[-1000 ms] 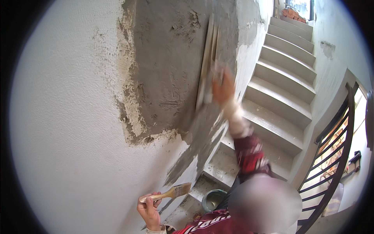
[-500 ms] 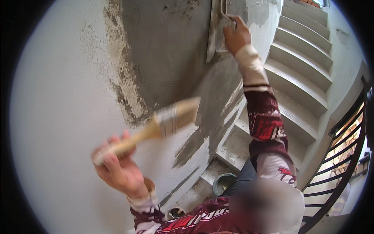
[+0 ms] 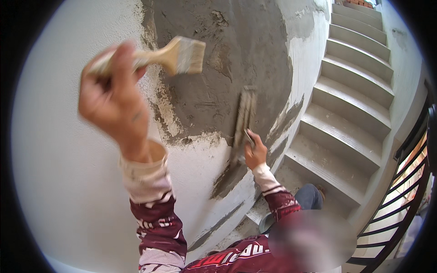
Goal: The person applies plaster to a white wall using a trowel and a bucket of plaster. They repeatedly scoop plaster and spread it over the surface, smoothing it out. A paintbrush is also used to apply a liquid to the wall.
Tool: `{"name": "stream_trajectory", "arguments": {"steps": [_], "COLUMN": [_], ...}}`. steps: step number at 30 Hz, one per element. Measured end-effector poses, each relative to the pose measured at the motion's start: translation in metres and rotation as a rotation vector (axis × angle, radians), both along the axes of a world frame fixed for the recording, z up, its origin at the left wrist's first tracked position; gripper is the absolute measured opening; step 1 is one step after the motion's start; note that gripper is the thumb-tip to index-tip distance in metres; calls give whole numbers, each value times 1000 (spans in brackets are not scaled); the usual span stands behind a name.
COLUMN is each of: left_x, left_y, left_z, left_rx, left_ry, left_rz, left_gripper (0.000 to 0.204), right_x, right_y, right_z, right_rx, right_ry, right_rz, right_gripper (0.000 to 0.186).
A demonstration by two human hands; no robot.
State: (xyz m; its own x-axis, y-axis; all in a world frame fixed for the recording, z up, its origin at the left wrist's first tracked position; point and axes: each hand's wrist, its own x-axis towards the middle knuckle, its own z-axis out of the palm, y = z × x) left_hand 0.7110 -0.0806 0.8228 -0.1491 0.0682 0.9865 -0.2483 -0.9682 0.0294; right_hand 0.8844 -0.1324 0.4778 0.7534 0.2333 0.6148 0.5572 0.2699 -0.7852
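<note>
My left hand [image 3: 117,107] is raised at the left, its fingers wrapped round the handle of a wide flat paintbrush [image 3: 187,54]. The pale bristles point right, in front of a patch of wet grey plaster [image 3: 264,50] on the wall. Lower and to the right, my right hand [image 3: 256,152] grips a plastering trowel [image 3: 245,111] by its handle. The long blade is held at the lower part of the patch, smeared with plaster. Whether its whole face touches the wall cannot be made out.
White wall [image 3: 68,159] surrounds the patch at the left. Curved grey stairs [image 3: 348,116] climb at the right, beside a dark metal railing [image 3: 387,218]. A bucket [image 3: 266,223], partly hidden, stands low near my leg [image 3: 307,196].
My left hand has risen with the paintbrush, now in front of the plaster. My right hand has brought the trowel down from the upper part of the patch.
</note>
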Motion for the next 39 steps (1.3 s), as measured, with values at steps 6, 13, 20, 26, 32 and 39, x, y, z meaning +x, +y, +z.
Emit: {"name": "stream_trajectory", "arguments": {"steps": [6, 13, 20, 26, 32, 39], "left_x": [-106, -161, -153, -146, -167, -184], "left_y": [-1, -1, -15, -28, -15, -10], "left_z": [-93, -217, -286, -305, -320, -326], "left_rx": [-347, -492, -913, -1077, -1101, -1047], "left_ry": [-142, -17, 223, 289, 256, 344], "left_rz": [10, -54, -305, -371, -389, -288], "left_gripper": [32, 35, 31, 23, 24, 27], "right_x": [55, 51, 34, 75, 47, 54], "right_y": [16, 32, 14, 11, 29, 25], "right_z": [235, 123, 53, 345, 99, 50], "right_rx": [108, 285, -29, -770, 186, -164], "right_ry": [-520, -743, -574, -771, -696, -168], "right_rz": [-67, 5, -134, -478, -199, -225], "right_gripper": [39, 41, 40, 42, 47, 42]}}
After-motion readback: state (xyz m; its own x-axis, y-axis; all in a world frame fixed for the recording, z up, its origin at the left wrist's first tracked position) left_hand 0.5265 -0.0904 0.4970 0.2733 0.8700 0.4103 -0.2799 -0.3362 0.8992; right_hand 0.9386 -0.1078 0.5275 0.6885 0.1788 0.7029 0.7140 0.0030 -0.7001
